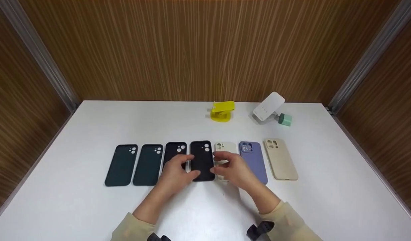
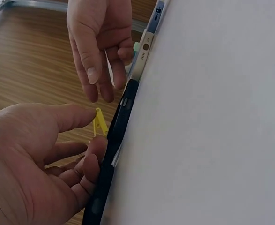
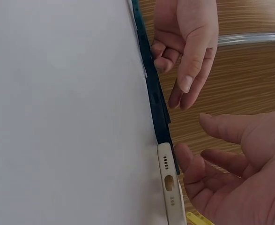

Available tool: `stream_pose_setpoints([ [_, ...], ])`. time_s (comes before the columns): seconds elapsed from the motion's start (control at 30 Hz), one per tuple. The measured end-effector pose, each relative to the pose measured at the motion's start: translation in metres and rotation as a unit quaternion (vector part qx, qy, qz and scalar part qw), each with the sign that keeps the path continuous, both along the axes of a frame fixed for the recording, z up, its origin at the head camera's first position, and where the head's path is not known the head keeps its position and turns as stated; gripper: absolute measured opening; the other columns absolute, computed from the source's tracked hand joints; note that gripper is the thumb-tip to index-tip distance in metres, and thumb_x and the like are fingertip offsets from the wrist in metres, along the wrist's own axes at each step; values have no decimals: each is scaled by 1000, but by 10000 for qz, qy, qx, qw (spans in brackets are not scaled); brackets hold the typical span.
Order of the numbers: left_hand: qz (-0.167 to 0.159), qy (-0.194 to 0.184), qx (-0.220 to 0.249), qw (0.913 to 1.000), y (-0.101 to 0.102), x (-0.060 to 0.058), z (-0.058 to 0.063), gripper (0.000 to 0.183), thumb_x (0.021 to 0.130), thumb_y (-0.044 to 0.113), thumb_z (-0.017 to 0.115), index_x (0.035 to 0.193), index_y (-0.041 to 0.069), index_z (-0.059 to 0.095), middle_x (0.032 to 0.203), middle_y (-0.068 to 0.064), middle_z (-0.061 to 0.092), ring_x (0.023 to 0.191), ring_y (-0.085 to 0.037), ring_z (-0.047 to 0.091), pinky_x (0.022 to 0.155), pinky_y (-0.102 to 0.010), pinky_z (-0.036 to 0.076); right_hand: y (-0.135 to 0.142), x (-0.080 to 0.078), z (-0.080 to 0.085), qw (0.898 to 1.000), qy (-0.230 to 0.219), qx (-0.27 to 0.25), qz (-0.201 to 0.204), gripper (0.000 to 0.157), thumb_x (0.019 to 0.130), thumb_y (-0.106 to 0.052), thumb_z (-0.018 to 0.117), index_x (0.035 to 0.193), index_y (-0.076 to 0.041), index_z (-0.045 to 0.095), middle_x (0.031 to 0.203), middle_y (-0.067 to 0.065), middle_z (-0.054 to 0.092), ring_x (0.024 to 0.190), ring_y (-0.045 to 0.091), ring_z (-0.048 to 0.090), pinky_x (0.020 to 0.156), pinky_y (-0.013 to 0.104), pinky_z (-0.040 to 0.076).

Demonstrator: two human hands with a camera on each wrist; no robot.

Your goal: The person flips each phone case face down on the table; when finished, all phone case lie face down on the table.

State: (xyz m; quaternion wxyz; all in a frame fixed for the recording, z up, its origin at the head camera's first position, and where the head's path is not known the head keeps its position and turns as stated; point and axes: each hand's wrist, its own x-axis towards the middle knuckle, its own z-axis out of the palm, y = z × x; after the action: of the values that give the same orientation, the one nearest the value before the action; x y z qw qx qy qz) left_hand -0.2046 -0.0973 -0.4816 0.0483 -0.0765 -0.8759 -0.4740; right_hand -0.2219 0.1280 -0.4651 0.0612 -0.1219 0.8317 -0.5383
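Observation:
Several phone cases lie face down in a row on the white table. A black phone case lies flat near the middle, between my two hands. My left hand hovers over the neighbouring black case, thumb and forefinger spread, their tips overlapping the middle case's left side. Over the cream-white case is my right hand, its fingertips near the middle case's right edge. Both wrist views show a gap between thumb and fingers, with nothing gripped; curled lower fingers of the left hand sit close to the case edges.
Two dark green cases lie at the left end of the row. Right of the white case come a purple case and a beige case. Behind stand a yellow phone stand and a white stand with a green block.

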Motion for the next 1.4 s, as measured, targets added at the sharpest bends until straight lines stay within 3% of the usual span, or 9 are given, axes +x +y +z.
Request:
stream_pose_setpoints([
  [0.33, 57, -32, -103, 9999, 1, -2, -4, 54, 85, 15, 88, 135, 3, 70, 137, -21, 66, 130, -36, 61, 111, -51, 47, 3, -3, -7, 9996, 157, 121, 217, 58, 89, 0, 80, 143, 8, 60, 133, 25, 68, 97, 26, 74, 77, 31, 60],
  [0.47, 21, 59, -225, 9997, 2, 0, -5, 54, 84, 14, 89, 134, 3, 71, 134, -20, 69, 110, -28, 66, 103, -50, 52, 3, -3, -9, 9993, 168, 70, 323, 58, 89, 1, 78, 143, 9, 59, 135, 26, 67, 96, 25, 74, 73, 29, 59],
  [0.6, -39, 98, -257, 9996, 3, 0, -5, 55, 83, 14, 89, 134, 3, 71, 131, -18, 70, 86, -19, 62, 94, -47, 54, 3, -3, -9, 9983, 340, 181, 441, 58, 88, 2, 78, 143, 10, 59, 135, 26, 67, 96, 26, 74, 72, 28, 59],
  [0.77, -159, 97, -219, 9996, 2, 0, -6, 56, 83, 14, 88, 135, 2, 70, 122, -16, 71, 72, -13, 58, 82, -42, 54, 3, -2, -9, 9973, 411, 363, 489, 58, 89, 1, 78, 143, 9, 59, 136, 25, 67, 96, 25, 74, 73, 28, 59],
  [1.13, -261, 116, -21, 9996, 2, -2, -8, 55, 85, 12, 87, 136, 2, 69, 136, -21, 67, 109, -31, 66, 105, -53, 50, 3, -3, -10, 9974, 380, 420, 447, 57, 89, 0, 79, 143, 7, 61, 135, 23, 68, 93, 22, 73, 72, 29, 59],
  [1.3, -175, 162, 171, 9996, 2, -2, -8, 54, 85, 9, 87, 136, 3, 70, 137, -20, 67, 130, -36, 61, 111, -52, 46, 2, -3, -10, 9978, 283, 379, 469, 56, 89, -1, 79, 141, 7, 62, 122, 21, 73, 89, 19, 71, 68, 26, 57],
  [1.4, -77, 214, 283, 9993, 2, -2, -5, 54, 85, 7, 87, 136, 5, 69, 138, -18, 67, 113, -31, 67, 100, -44, 53, 2, -3, -9, 9972, 356, 412, 507, 55, 88, -1, 81, 140, 7, 63, 112, 18, 75, 87, 19, 70, 68, 25, 55],
])
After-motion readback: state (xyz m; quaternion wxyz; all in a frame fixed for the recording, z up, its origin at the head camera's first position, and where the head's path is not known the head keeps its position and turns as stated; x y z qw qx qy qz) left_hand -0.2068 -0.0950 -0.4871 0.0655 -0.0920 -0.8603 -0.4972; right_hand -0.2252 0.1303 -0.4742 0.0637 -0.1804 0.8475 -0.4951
